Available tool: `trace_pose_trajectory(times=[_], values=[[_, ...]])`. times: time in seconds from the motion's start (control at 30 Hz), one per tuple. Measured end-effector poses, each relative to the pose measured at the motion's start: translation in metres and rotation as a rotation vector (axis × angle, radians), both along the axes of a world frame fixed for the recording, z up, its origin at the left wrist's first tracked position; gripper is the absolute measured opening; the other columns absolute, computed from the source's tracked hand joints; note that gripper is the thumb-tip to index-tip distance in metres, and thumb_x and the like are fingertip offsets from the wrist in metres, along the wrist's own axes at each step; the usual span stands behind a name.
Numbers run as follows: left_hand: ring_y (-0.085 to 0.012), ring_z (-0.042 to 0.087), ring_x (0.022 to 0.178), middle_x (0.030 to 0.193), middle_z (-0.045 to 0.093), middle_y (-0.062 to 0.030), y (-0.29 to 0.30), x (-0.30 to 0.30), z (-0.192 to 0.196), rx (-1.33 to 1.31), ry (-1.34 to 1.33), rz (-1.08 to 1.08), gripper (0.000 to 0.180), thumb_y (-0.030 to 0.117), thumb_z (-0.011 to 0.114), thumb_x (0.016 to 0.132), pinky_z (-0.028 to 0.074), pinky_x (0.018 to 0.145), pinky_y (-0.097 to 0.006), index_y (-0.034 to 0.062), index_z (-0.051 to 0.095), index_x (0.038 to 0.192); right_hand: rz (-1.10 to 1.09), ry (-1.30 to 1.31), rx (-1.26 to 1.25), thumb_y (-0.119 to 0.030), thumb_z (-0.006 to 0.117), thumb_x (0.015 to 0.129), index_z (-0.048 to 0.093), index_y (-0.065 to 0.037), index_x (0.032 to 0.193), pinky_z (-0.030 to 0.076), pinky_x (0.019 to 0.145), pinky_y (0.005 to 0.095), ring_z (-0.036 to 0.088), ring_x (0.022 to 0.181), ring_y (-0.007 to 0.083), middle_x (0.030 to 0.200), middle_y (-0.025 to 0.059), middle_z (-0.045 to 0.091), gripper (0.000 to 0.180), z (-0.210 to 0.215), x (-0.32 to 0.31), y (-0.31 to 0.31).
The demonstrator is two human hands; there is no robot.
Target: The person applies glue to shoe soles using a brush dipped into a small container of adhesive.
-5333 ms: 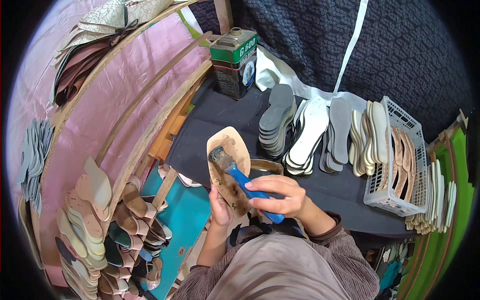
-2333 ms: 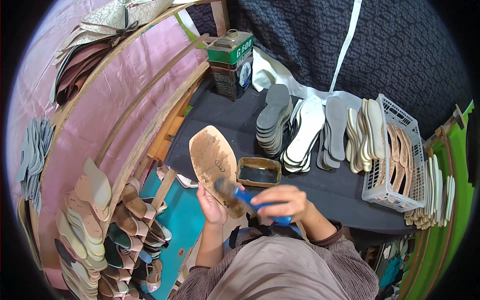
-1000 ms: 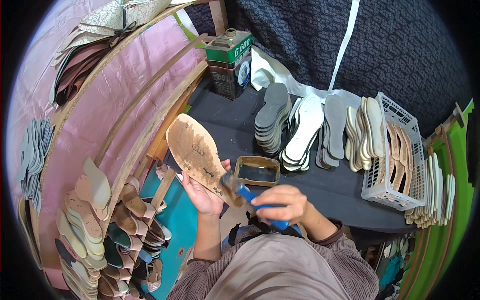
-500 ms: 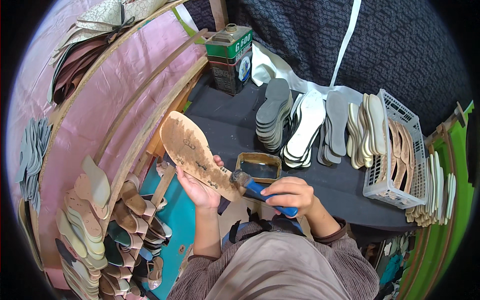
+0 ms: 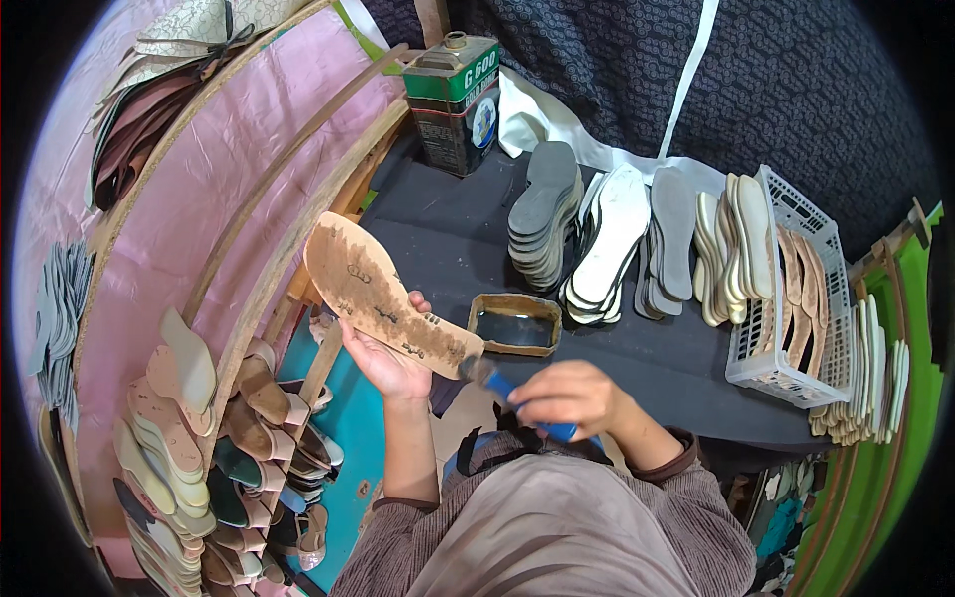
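Observation:
A tan shoe insole (image 5: 390,298) with brown wet smears and dark marks lies tilted across my left hand (image 5: 388,360), whose fingers wrap round its edge. My right hand (image 5: 569,395) grips the blue handle of a paintbrush (image 5: 505,386). Its dark bristles are at the heel end of the insole; motion blur hides whether they touch. Just beyond the brush stands a shallow rectangular tray (image 5: 515,348) with crusted brown walls and dark liquid inside.
Behind the tray stand stacks of grey insoles (image 5: 545,214), white insoles (image 5: 619,234) and cream insoles (image 5: 746,224). A white plastic basket (image 5: 791,388) holds brown soles at right. A green and black metal can (image 5: 453,104) stands at the back. Shoes (image 5: 261,388) fill a rack at left.
The brush has moved slightly down and right, to the insole's heel edge. My left hand and the insole have shifted a little left and up.

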State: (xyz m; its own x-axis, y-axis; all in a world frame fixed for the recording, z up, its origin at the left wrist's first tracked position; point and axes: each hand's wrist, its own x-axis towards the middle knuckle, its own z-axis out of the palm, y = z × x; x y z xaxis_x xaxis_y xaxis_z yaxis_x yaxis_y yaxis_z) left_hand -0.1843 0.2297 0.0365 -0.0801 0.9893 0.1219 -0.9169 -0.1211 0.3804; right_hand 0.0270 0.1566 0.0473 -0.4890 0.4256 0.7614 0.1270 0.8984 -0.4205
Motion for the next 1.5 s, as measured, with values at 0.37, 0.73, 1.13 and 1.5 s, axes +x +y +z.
trace_pose_trajectory(times=[0.37,0.73,1.13,1.5], values=[[-0.0287,0.048,0.089,0.106,0.051,-0.0127,0.007,-0.005,-0.006,0.052,0.032,0.021,0.049,0.043,0.033,0.094,0.046,0.079,-0.038,0.0093,0.041,0.129,-0.096,0.021,0.058,-0.009,0.059,0.068,0.062,0.0,0.089,0.052,0.063,0.0349,0.063,0.075,0.0283,0.095,0.0146,0.062,0.023,-0.001,0.0,0.009],[-0.0289,0.049,0.089,0.103,0.051,-0.0158,0.012,-0.007,-0.006,0.034,-0.017,-0.009,0.05,0.043,0.033,0.094,0.047,0.079,-0.039,0.0087,0.042,0.128,0.068,-0.002,-0.008,-0.003,0.059,0.059,0.063,-0.002,0.086,0.051,0.062,0.0344,0.062,0.074,0.0272,0.095,0.0127,0.063,0.027,0.004,-0.009,0.006],[-0.0304,0.052,0.087,0.106,0.053,-0.0121,0.013,-0.013,-0.01,0.008,-0.009,0.002,0.051,0.045,0.033,0.093,0.047,0.077,-0.041,0.009,0.041,0.127,-0.144,-0.034,0.012,-0.001,0.06,0.06,0.062,-0.002,0.086,0.052,0.063,0.0334,0.062,0.075,0.0252,0.093,0.011,0.062,0.026,0.009,0.001,0.011],[-0.0306,0.051,0.087,0.106,0.053,-0.0125,0.01,-0.006,-0.006,0.012,-0.031,-0.017,0.052,0.046,0.033,0.092,0.046,0.076,-0.04,0.0092,0.04,0.128,0.089,-0.048,0.062,-0.01,0.064,0.074,0.063,-0.002,0.087,0.051,0.058,0.0323,0.064,0.073,0.0261,0.091,0.0142,0.065,0.016,0.009,-0.012,0.006]])
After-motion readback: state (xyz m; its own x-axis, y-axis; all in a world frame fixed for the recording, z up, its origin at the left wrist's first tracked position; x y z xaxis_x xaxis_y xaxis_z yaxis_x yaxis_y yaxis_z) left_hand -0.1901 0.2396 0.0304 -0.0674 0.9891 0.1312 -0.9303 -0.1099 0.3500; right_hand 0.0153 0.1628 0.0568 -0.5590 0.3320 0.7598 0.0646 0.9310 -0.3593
